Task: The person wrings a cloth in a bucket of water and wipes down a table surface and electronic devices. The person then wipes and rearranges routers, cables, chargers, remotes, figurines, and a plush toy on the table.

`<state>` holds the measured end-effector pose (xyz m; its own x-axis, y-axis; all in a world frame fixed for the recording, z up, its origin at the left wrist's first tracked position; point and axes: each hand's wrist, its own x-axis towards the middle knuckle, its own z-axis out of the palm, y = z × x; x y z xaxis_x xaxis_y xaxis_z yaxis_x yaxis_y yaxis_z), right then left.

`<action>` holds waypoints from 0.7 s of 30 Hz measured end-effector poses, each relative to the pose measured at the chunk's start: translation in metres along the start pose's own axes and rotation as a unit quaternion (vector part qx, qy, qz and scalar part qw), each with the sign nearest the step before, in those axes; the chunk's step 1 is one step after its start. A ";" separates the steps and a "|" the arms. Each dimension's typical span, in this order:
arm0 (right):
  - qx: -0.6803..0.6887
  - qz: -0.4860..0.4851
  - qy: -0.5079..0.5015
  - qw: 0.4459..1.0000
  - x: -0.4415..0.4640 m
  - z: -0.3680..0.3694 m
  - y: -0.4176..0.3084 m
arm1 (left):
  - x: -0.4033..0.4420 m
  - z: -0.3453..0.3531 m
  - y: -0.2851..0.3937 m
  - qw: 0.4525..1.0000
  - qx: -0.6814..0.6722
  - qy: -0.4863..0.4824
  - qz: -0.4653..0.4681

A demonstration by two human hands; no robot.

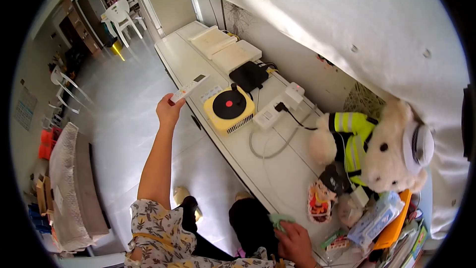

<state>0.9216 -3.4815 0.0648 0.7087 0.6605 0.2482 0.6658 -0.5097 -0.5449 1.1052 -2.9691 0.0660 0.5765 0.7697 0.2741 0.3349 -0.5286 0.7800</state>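
Note:
My left hand [168, 111] is stretched forward and closed round one end of a white remote control [190, 87] with a small dark screen at its far end. The remote is over the edge of the long white cabinet [233, 156], beside a yellow record-player-shaped device [229, 108] with a black disc. Down at the near edge of the cabinet, my right hand [296, 244] grips a pale green cloth [280, 220]. Part of the cloth is hidden by the fingers.
Along the cabinet lie white boxes [237, 55], a black device [249, 75] and a power strip [271, 112] with cables. At right sit a teddy bear [379, 151] in a yellow vest, a wipes packet [377, 218] and an orange holder [395, 221]. A covered sofa [74, 183] stands left.

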 end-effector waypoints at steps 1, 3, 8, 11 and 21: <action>-0.007 0.002 -0.006 1.000 0.000 0.005 0.004 | 0.008 0.011 -0.007 1.000 0.017 -0.005 0.018; -0.034 -0.024 0.019 0.999 -0.002 0.010 0.011 | 0.022 0.033 -0.018 0.999 0.029 -0.018 0.032; -0.017 0.003 -0.036 0.999 -0.005 0.006 0.010 | 0.049 0.067 -0.045 0.994 -0.006 -0.048 0.094; -0.013 0.014 -0.048 0.999 -0.010 0.003 0.004 | 0.049 0.067 -0.037 0.993 0.005 -0.060 0.101; 0.007 0.010 -0.035 0.999 -0.022 0.009 0.012 | 0.046 0.062 -0.022 0.953 0.124 -0.039 0.274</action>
<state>0.9116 -3.4973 0.0455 0.7032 0.6874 0.1819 0.6487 -0.5155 -0.5599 1.1700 -2.9444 0.0264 0.7654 0.3304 0.5522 0.1277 -0.9191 0.3728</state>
